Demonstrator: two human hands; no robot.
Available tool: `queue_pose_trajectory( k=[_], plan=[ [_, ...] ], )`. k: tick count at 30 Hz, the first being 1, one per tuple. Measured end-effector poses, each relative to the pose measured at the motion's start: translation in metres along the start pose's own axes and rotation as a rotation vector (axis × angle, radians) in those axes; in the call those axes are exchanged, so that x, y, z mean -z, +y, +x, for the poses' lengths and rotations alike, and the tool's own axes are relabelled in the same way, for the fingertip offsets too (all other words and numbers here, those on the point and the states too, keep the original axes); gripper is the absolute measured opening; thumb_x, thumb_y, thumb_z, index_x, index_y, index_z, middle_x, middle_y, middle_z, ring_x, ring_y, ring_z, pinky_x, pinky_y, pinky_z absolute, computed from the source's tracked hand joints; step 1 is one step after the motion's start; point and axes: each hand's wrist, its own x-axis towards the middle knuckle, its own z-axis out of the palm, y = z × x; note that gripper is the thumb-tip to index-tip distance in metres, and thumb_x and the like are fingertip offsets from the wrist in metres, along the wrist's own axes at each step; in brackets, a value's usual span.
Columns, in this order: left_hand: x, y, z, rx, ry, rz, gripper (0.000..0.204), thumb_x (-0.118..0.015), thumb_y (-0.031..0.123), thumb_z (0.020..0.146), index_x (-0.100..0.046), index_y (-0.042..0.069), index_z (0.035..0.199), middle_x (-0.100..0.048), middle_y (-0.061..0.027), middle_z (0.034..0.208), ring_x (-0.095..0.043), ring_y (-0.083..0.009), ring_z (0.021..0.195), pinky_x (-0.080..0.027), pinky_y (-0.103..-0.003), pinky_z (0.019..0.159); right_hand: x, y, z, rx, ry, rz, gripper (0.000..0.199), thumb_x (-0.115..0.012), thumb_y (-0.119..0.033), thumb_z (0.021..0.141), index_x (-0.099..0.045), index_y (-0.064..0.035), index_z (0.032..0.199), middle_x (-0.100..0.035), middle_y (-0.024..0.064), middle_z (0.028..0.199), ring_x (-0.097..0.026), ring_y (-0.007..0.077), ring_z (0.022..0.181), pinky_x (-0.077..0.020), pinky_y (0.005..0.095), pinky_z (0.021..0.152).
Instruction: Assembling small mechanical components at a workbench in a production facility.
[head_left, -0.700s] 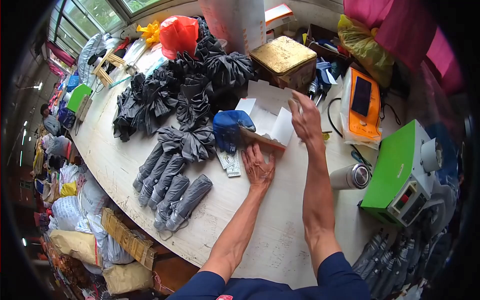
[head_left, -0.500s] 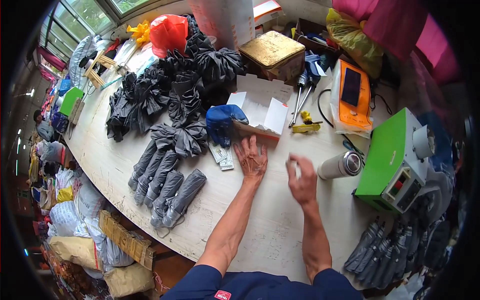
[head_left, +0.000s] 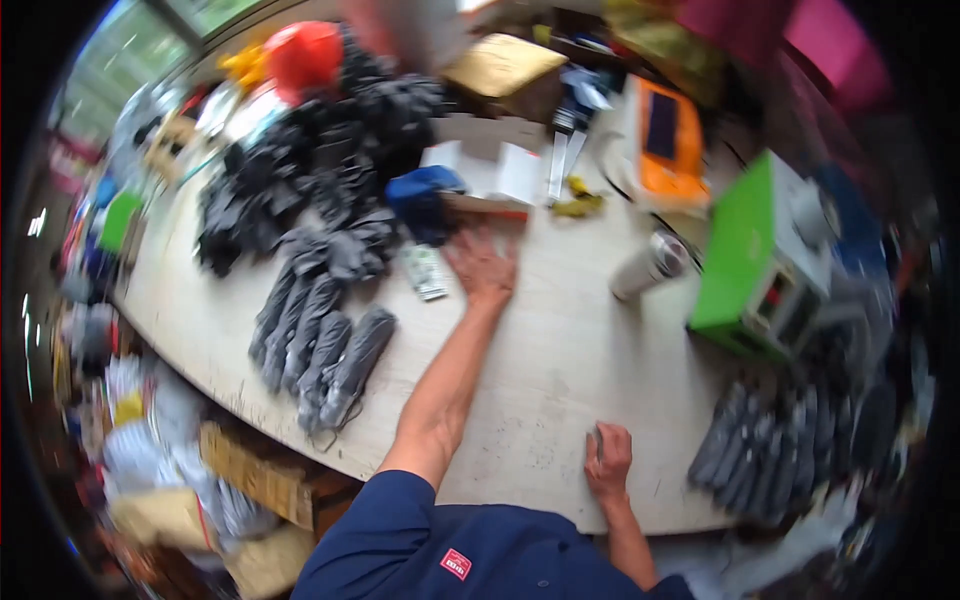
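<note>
Flat on the pale table, its fingers spread, my left hand [head_left: 482, 265] holds nothing. Its fingertips reach the front of an open white carton [head_left: 490, 178]. Just left of it lie a dark blue cloth bundle [head_left: 425, 200] and small whitish packets [head_left: 426, 272]. My right hand [head_left: 610, 462] is low over the table near the front edge, fingers curled closed; whatever they may hold cannot be made out. Several rolled grey folding umbrellas [head_left: 318, 355] lie in a row at the left, below a heap of loose black umbrellas [head_left: 330, 140].
A steel flask [head_left: 648, 268] stands right of centre, beside a green machine [head_left: 750, 262]. More folded umbrellas [head_left: 775, 445] lie at the right edge. Behind are a gold tin [head_left: 505, 65], screwdrivers [head_left: 560, 160], a yellow tool [head_left: 577, 200] and an orange packet [head_left: 668, 165].
My right hand has drawn back from beside the flask toward the table's front edge. My left hand stays flat by the carton. The view has shifted and is blurred.
</note>
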Motion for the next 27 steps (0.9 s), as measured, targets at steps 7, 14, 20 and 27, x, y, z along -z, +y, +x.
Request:
queue_pose_trajectory(
  k=[7, 14, 20, 27],
  plan=[
    [-0.011, -0.041, -0.002, -0.014, 0.261, 0.080, 0.050, -0.042, 0.046, 0.091, -0.052, 0.012, 0.127, -0.049, -0.0145, 0.132, -0.040, -0.0282, 0.128, -0.018, -0.059, 0.107, 0.032, -0.001, -0.007, -0.223, -0.027, 0.104, 0.017, -0.066, -0.007, 0.079, -0.062, -0.0017, 0.095, -0.060, 0.0135, 0.087, -0.059, 0.0297, 0.081, -0.0490, 0.0369, 0.070],
    [0.033, -0.057, -0.034, -0.270, 0.199, -0.340, 0.044, -0.053, 0.028, 0.088, -0.053, 0.000, 0.122, -0.046, -0.0232, 0.130, -0.043, -0.0381, 0.122, -0.021, -0.052, 0.109, 0.111, 0.063, 0.025, -0.484, 0.147, -0.089, 0.016, -0.061, -0.018, 0.086, -0.060, -0.0043, 0.094, -0.060, 0.0146, 0.086, -0.060, 0.0331, 0.081, -0.0486, 0.0408, 0.068],
    [0.045, -0.027, -0.138, -0.359, 0.127, -0.371, 0.042, -0.056, 0.021, 0.087, -0.052, -0.003, 0.121, -0.044, -0.0239, 0.132, -0.040, -0.0393, 0.123, -0.026, -0.045, 0.108, 0.111, 0.161, 0.132, -0.574, 0.146, -0.481, 0.028, -0.059, -0.031, 0.084, -0.064, -0.0037, 0.090, -0.064, 0.0180, 0.089, -0.063, 0.0374, 0.085, -0.0508, 0.0437, 0.074],
    [0.071, 0.054, -0.251, -0.247, -0.350, -0.869, 0.043, -0.055, 0.026, 0.090, -0.053, -0.004, 0.121, -0.053, -0.0196, 0.125, -0.051, -0.0297, 0.116, -0.037, -0.038, 0.101, 0.103, 0.173, 0.120, -0.526, 0.001, -0.251, 0.023, -0.062, -0.027, 0.079, -0.066, -0.0047, 0.083, -0.066, 0.0194, 0.085, -0.064, 0.0373, 0.080, -0.0519, 0.0435, 0.068]
  ],
)
